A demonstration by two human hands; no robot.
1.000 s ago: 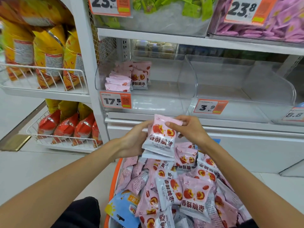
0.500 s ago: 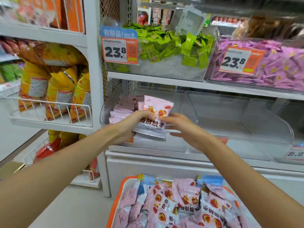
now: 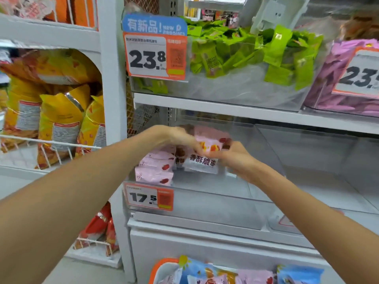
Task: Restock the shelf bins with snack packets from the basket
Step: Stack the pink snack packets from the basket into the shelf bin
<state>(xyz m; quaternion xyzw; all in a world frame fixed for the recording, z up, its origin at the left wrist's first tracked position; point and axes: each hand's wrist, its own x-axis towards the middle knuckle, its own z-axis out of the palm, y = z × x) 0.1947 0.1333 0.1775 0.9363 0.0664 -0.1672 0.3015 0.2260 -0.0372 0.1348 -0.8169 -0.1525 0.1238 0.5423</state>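
Two hands meet inside the clear shelf bin (image 3: 205, 203) that carries the 17.5 price tag (image 3: 149, 199), both on the same pink jujube snack packet (image 3: 205, 158). The left hand (image 3: 180, 138) comes over the top of it with fingers curled down on its upper edge, and the right hand (image 3: 233, 158) pinches its right side; motion blur hides the exact finger positions. The packet stands nearly upright just right of the stacked pink packets (image 3: 154, 169) already lying at the bin's left end, and seems to touch them. The step in hand looks like placing: seating this packet beside the row. The rest of the bin to the right holds nothing visible, so much restocking seems left. The next move probably calls for letting go without tipping the packet, then reaching down to the orange-rimmed basket (image 3: 162, 265) at the bottom edge, where more pink and blue packets show.
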